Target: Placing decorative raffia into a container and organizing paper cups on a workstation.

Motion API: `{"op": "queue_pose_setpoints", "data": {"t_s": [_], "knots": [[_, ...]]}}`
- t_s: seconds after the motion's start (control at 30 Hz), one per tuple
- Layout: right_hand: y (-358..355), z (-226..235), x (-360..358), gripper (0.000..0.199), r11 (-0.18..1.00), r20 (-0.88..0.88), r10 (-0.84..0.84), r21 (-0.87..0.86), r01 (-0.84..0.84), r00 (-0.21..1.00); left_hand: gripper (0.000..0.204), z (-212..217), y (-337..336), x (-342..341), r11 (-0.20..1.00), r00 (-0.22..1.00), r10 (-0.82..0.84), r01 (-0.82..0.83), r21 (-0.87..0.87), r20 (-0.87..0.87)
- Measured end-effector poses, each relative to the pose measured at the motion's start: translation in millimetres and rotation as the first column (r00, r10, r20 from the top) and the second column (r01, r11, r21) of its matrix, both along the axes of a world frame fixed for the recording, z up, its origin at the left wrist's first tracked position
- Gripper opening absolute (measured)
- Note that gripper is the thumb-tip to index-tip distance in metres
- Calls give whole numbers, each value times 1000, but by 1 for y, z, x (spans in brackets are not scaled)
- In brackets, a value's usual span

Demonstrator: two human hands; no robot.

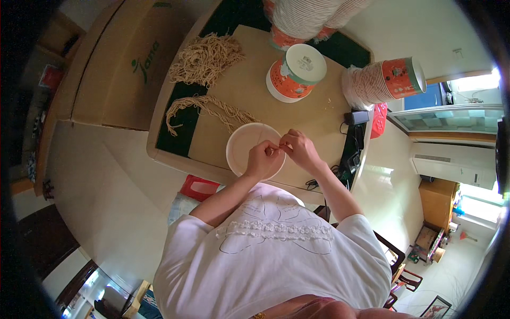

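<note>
A white round paper tub (pixel 240 142) stands at the table's near edge with its open mouth up. Over the right part of its mouth, my left hand (pixel 262 158) and my right hand (pixel 299 149) meet. Both have their fingertips pinched together, nearly touching. Whatever they hold is too small to make out. Just beyond the tub lies a bundle of beige cords (pixel 212 105), its right end close to the rim. Farther off is a tangled heap of similar cords (pixel 207 58). An upside-down tub (pixel 294 81) with an orange and green printed wall sits beyond my hands.
A sheet of cardboard (pixel 313 119) covers much of the table. Wrapped stacks of tubs (pixel 372 82) stand at the far side and right. A black adapter (pixel 356 117) and cables lie along the right edge. A large cardboard box (pixel 119 69) is at the left.
</note>
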State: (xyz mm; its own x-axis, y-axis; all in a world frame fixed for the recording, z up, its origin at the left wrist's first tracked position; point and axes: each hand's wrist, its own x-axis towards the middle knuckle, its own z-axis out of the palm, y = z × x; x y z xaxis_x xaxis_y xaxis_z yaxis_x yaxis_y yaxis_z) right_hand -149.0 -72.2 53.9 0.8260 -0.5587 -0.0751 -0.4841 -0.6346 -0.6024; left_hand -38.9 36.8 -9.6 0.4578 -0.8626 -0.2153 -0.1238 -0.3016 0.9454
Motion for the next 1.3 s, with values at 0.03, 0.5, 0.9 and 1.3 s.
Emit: {"op": "queue_pose_setpoints", "data": {"t_s": [0.03,0.5,0.9,1.3], "knots": [[1,0,-1,4,1000,9,3,0,-3,1000,9,0,0,0,1000,1000,0,0,0,0],[10,-8,-11,8,976,54,-124,187,112,991,11,-26,-4,-6,996,979,76,-67,58,-188],[12,-9,-12,6,973,93,-133,201,112,987,9,-14,0,6,989,676,98,13,145,-730],[20,-4,-18,8,974,118,-191,143,174,975,9,-17,1,9,987,453,105,58,147,-885]]}}
